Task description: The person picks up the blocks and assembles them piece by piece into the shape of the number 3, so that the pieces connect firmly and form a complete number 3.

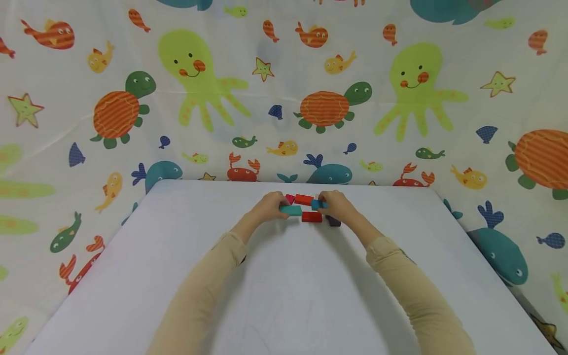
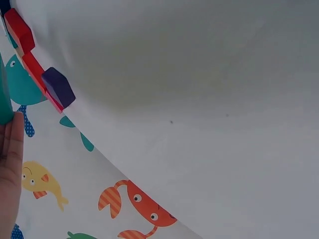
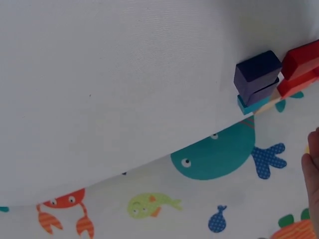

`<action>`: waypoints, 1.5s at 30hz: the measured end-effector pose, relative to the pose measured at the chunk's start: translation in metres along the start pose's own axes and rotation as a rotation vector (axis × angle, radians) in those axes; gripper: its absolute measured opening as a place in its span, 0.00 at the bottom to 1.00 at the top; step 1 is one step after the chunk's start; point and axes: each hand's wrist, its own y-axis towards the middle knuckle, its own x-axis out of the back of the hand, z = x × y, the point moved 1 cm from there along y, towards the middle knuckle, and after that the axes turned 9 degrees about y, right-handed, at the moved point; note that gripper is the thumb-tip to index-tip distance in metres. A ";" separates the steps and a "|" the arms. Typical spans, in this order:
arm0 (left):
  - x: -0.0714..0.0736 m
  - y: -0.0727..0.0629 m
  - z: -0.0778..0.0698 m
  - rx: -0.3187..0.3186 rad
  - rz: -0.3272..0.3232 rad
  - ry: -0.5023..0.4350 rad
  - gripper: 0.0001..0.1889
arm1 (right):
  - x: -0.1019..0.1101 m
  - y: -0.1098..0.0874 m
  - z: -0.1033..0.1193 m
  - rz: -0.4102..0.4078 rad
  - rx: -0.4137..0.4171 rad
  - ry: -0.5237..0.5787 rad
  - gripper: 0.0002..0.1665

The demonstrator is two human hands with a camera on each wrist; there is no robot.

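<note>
Left hand (image 1: 267, 207) clamped on a teal block (image 1: 291, 211), right hand (image 1: 338, 206) clamped on a blue block (image 1: 316, 205).
The teal block's long axis runs sideways across the table (image 1: 284, 296), its free end pointing right, near a red block (image 1: 312, 217); the blue block's visible end points left. The left wrist view shows a purple block (image 2: 60, 88) that the head view does not.

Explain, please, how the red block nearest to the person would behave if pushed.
The red block looks rigid, given its straight edges. Its flat faces suggest it would slide rather than roll. Pushed rightward, it would probably bump the dark block just beside it.
</note>
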 end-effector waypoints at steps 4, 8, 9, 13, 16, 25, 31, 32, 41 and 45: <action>0.002 -0.006 -0.002 -0.018 -0.009 0.004 0.18 | 0.000 -0.007 0.000 -0.008 0.018 -0.009 0.22; 0.005 -0.014 -0.004 -0.023 -0.013 0.021 0.19 | -0.001 -0.013 0.003 -0.011 0.040 -0.014 0.21; 0.005 -0.015 -0.004 -0.029 -0.013 0.027 0.19 | -0.001 -0.014 0.004 -0.012 0.045 -0.021 0.21; 0.007 -0.022 -0.005 -0.055 -0.022 0.041 0.18 | 0.001 -0.021 0.009 -0.021 0.067 -0.050 0.23; 0.007 -0.028 -0.004 -0.057 -0.032 0.042 0.18 | 0.002 -0.026 0.015 -0.031 0.108 -0.068 0.23; 0.004 -0.043 -0.002 -0.088 -0.003 0.051 0.18 | -0.006 -0.043 0.020 -0.058 0.192 -0.060 0.21; 0.001 -0.053 -0.003 -0.117 0.001 0.057 0.18 | -0.011 -0.053 0.022 -0.029 0.189 -0.049 0.22; 0.001 -0.055 -0.004 -0.124 0.001 0.060 0.17 | -0.012 -0.054 0.022 -0.025 0.188 -0.045 0.22; -0.002 -0.069 -0.008 -0.151 0.004 0.094 0.17 | -0.019 -0.068 0.019 0.004 0.171 -0.018 0.22; -0.006 -0.073 -0.007 -0.164 0.010 0.106 0.17 | -0.022 -0.072 0.016 -0.002 0.172 -0.017 0.22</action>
